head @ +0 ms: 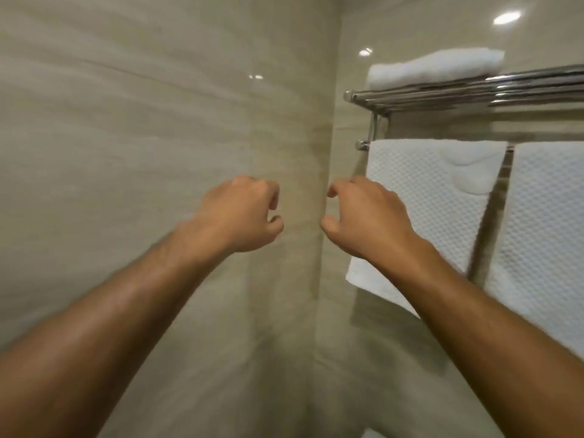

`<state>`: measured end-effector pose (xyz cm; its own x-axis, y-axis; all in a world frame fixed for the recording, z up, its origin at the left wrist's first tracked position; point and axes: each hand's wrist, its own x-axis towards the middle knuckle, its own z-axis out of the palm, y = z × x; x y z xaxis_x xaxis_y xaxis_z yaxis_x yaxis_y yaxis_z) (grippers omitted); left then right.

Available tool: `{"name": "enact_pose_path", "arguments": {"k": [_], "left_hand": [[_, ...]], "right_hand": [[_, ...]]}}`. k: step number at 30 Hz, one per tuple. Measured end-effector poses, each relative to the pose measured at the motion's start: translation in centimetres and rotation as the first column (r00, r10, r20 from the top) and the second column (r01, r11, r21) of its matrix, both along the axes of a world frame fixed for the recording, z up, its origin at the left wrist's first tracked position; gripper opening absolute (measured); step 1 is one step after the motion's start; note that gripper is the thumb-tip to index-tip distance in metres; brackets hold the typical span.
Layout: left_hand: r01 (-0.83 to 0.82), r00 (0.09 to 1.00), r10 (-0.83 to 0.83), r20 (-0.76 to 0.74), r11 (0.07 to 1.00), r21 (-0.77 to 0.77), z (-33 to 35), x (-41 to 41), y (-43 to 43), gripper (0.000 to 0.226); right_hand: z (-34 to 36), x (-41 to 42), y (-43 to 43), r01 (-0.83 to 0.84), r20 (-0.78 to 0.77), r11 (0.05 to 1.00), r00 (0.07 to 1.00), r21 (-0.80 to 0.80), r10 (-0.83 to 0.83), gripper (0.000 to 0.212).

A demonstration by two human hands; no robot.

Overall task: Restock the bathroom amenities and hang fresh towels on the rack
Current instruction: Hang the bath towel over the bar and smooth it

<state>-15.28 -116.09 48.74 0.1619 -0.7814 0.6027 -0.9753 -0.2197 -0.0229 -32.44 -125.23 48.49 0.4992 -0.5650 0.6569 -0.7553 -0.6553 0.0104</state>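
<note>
Three white towels are in sight, all up at about two o'clock on one chrome towel rack (442,96) fixed to the wall just past the room's corner. One folded towel (436,69) lies flat on the rack's top shelf of rails. The other two hang side by side from the lower bar (361,145). The corner-side hanging towel (426,197) shows a dimpled weave with a smooth patch near its top. The second hanging towel (550,232) hangs at three o'clock and runs off the edge of view. A narrow strip of wall shows between the two, so they do not touch.

Two bare forearms come up from five and seven o'clock, and the two hands meet near the centre, raised level with each other and a little apart. The left hand (243,213) shows its back, knuckles up, fingers curled in toward the palm and holding nothing. The right hand (366,216) mirrors it, with fingers bent like a claw, thumb held below them with a gap between, and nothing in its grasp. It sits in front of the corner-side hanging towel's near edge. I cannot tell whether it touches the cloth.

The beige tiled wall (126,121) fills nine to twelve o'clock, looking blurred, and three bright ceiling-light reflections (507,18) shine on the tiles between twelve and one.
</note>
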Motion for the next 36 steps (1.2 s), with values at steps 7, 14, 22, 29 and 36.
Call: {"name": "enact_pose_path", "arguments": {"k": [7,14,22,29,36], "left_hand": [[-0.443,0.897,0.443,-0.003,0.896,-0.038,-5.4,7.2,20.8,0.029],[-0.843,0.535,0.844,-0.033,0.536,0.041,-8.1,8.3,47.1,0.034],[-0.987,0.124,0.990,-0.068,0.130,0.090,-9.1,0.6,72.5,0.036],[-0.982,-0.166,0.977,-0.135,-0.152,0.107,-11.5,-6.5,84.6,0.031],[-0.912,-0.401,0.898,-0.183,-0.373,0.168,-13.0,-11.7,90.2,0.028]], "right_hand": [[-1.8,12.7,15.1,-0.494,0.028,0.869,0.868,-0.029,0.495,0.044],[-5.0,21.4,36.4,-0.871,0.011,0.490,0.491,0.036,0.871,0.043],[-8.5,22.3,60.5,-0.991,0.012,0.078,0.080,0.106,0.997,0.041],[-11.2,20.6,75.6,-0.963,-0.038,-0.213,-0.222,0.164,0.974,0.034],[-13.4,19.2,83.4,-0.883,-0.024,-0.428,-0.440,0.192,0.897,0.033]]}}
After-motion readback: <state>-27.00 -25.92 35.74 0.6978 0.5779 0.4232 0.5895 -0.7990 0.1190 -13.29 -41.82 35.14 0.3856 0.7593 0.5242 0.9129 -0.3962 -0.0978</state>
